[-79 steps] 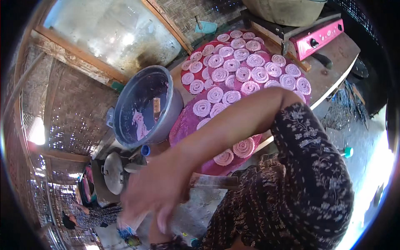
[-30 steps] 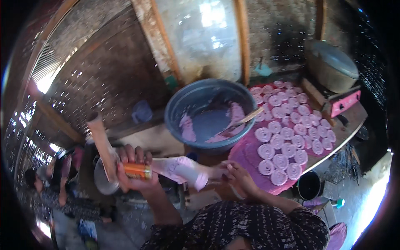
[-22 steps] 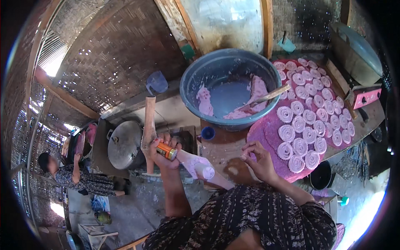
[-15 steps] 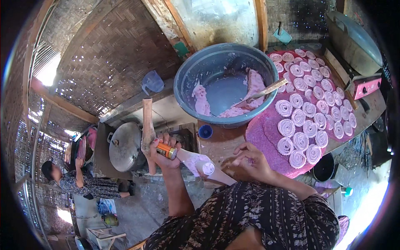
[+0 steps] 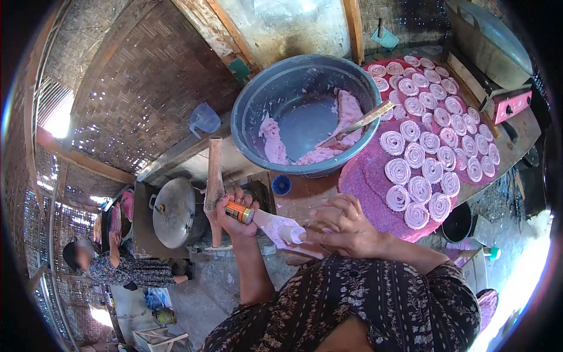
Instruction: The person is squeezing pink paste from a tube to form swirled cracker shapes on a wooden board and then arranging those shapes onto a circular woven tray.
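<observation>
My left hand [image 5: 236, 214] is wrapped round a short orange cylinder [image 5: 239, 212] with a gold rim, which looks like a large battery. Beside its knuckles stands a wooden T-shaped handle [image 5: 214, 176]. From the same hand a pale flat paddle-like piece [image 5: 270, 226], smeared with pink dough, slants down toward my body. On it sits a short white tube [image 5: 292, 234] with a round end. My right hand [image 5: 346, 229] has its bent fingers at that round end; whatever lies between the fingertips is hidden.
A large grey basin [image 5: 305, 168] holds pink dough [image 5: 350, 111] and a wooden spatula [image 5: 375, 112]. Pink spiral rounds [image 5: 416, 155] cover a magenta mat [image 5: 366, 202] at right. A blue cup [image 5: 281, 185], a lidded pan [image 5: 174, 210] and a pink-fronted stove [image 5: 513, 105] stand around. Another person [image 5: 117, 258] is at far left.
My right hand has moved left to the white tube's round end, partly covering it. The left hand keeps its grip. The whole view has shifted slightly.
</observation>
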A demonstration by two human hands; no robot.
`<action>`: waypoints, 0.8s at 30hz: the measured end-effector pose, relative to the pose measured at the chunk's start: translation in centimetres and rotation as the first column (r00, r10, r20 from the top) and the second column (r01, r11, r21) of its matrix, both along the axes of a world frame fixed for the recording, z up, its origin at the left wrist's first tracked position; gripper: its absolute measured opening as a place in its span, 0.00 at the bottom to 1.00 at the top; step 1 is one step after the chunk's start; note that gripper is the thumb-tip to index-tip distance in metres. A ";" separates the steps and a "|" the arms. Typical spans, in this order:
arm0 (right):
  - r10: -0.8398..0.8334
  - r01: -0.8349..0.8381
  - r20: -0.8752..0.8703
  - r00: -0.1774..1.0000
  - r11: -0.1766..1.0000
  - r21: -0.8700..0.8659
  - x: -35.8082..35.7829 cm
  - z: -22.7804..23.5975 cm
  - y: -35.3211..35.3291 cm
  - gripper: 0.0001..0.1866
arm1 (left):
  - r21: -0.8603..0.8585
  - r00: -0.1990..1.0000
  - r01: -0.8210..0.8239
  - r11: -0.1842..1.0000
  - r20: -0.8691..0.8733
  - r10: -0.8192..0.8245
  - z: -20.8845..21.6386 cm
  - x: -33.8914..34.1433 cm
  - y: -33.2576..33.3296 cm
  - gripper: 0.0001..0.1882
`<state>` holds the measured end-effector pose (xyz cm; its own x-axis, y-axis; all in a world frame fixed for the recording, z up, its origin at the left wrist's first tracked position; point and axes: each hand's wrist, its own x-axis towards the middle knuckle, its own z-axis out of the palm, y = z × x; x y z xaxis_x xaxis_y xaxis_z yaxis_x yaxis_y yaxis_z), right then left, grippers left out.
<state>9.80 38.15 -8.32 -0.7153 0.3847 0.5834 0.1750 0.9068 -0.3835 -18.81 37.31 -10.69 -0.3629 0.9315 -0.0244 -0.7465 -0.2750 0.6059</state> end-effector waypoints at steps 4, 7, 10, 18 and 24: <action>-0.063 0.064 -0.009 0.998 0.991 0.121 -0.5 -0.7 -0.3 0.26 | -0.004 1.000 0.013 1.000 0.008 -0.013 -0.2 -0.1 -0.2 0.10; -0.074 0.074 0.000 0.997 0.987 0.140 -0.5 -0.9 -0.6 0.25 | -0.009 1.000 -0.001 1.000 0.026 0.001 -0.1 0.1 -0.3 0.10; -0.084 0.083 0.007 0.996 0.987 0.140 -0.5 -0.6 -0.9 0.24 | -0.019 1.000 -0.012 1.000 0.010 0.012 0.0 0.2 -0.4 0.09; -0.083 0.082 0.019 0.996 0.995 0.052 -0.3 -0.6 -1.3 0.27 | 0.001 0.999 0.048 0.999 0.008 -0.048 -0.8 -0.5 -0.5 0.10; -0.117 0.112 0.033 0.993 0.987 0.114 -0.3 -0.6 -1.5 0.26 | 0.013 0.997 0.075 0.997 0.030 -0.076 -0.7 -0.1 -0.2 0.10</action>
<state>9.50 36.66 -8.95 -0.6936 0.3996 0.5994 0.2933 0.9166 -0.2717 -18.94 37.11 -11.41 -0.2908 0.9565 -0.0229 -0.7836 -0.2243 0.5794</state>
